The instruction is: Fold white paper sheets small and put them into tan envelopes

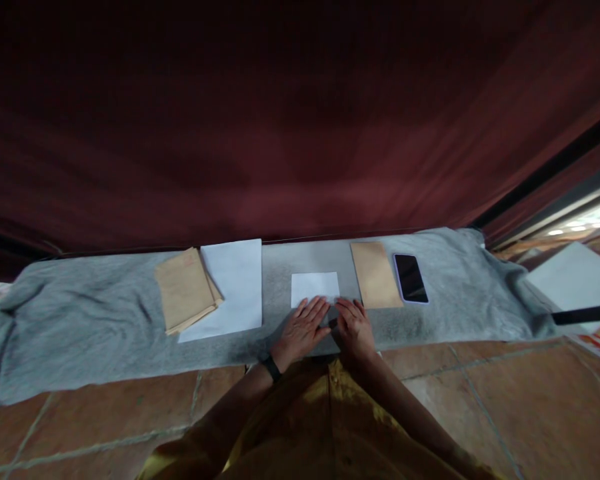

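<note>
A small white sheet of paper (314,285), seemingly folded, lies on the grey cloth in front of me. My left hand (304,327) rests flat on its near edge, fingers stretched forward and thumb out to the side. Beside it, my right hand (354,325) touches the paper's near right corner with its fingertips, the fingers extended and slightly bent. Neither hand grips the paper. Just right of the paper lies a single brown envelope (376,275).
A grey cloth (105,320) covers the long narrow table. On the left, a stack of brown envelopes (185,287) overlaps larger white paper (237,283). A phone (411,279) lies at the right. Behind the table hangs a dark red curtain (300,153).
</note>
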{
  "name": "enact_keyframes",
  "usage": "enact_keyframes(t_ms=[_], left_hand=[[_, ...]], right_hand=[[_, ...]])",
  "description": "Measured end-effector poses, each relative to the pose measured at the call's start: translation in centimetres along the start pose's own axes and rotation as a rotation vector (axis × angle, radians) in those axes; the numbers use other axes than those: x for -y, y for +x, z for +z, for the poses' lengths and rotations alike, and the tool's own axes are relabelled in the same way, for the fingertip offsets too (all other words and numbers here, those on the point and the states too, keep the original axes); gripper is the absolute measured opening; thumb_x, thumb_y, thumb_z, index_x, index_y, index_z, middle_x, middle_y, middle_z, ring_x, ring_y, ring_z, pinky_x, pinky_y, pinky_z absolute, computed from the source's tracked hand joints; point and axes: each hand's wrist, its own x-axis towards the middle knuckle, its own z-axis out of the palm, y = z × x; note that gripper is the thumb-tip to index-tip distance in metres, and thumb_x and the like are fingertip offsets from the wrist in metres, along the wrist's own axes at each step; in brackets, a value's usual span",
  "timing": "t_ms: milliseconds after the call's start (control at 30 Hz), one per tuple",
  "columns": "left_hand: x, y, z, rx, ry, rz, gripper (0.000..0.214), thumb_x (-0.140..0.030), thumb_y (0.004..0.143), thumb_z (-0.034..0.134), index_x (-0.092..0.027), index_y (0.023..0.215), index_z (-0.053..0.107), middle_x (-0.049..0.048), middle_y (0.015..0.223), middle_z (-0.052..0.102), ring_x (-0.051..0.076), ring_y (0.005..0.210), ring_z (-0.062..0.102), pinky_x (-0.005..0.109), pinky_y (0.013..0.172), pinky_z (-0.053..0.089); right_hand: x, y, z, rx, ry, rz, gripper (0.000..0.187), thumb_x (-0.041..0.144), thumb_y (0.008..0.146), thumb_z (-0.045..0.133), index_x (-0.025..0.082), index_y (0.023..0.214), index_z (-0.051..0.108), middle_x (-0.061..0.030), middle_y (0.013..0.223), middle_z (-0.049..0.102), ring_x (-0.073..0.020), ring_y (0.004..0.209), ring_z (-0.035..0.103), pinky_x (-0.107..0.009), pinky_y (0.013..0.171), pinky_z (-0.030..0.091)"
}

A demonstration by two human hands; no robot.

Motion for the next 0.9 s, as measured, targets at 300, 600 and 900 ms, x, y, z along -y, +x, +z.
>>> enact_keyframes(t_ms=[300, 600, 900], left_hand=[[1.1, -3.0, -0.6, -0.062, 0.055, -0.192, 0.068, -0.053, 0.106, 0.033, -0.009, 0.157, 0.037, 0.0167, 0.164, 0.038, 0.026, 0.156, 0.029, 0.046, 0.126, 0.031], [1.1, -3.3, -0.6, -0.07, 0.054, -0.237, 0.067, -0.051, 0.106, 0.032, -0.006, 0.156, 0.038, 0.018, 0.164, 0.038, 0.027, 0.156, 0.028, 0.047, 0.127, 0.03], [0.0, 1.5, 0.2, -0.114, 0.003, -0.314, 0.063, -0.046, 0.108, 0.029, -0.009, 0.157, 0.036, 0.017, 0.162, 0.041, 0.026, 0.154, 0.032, 0.048, 0.126, 0.031]], right_hand=[[-0.3, 0.0, 0.3, -0.044, 0.021, -0.006, 0.042, 0.011, 0.097, 0.042, 0.02, 0.129, 0.068, -0.0116, 0.13, 0.071, -0.0229, 0.126, 0.063, -0.05, 0.119, 0.04], [1.3, 3.2, 1.7, 0.084, -0.143, -0.068, 0.047, 0.03, 0.106, 0.039, 0.012, 0.147, 0.055, -0.0131, 0.154, 0.054, -0.0257, 0.144, 0.047, -0.047, 0.123, 0.031], [1.1, 3.4, 1.9, 0.084, -0.254, 0.017, 0.052, 0.028, 0.105, 0.04, 0.013, 0.155, 0.046, -0.014, 0.161, 0.044, -0.0289, 0.15, 0.04, -0.05, 0.123, 0.028]])
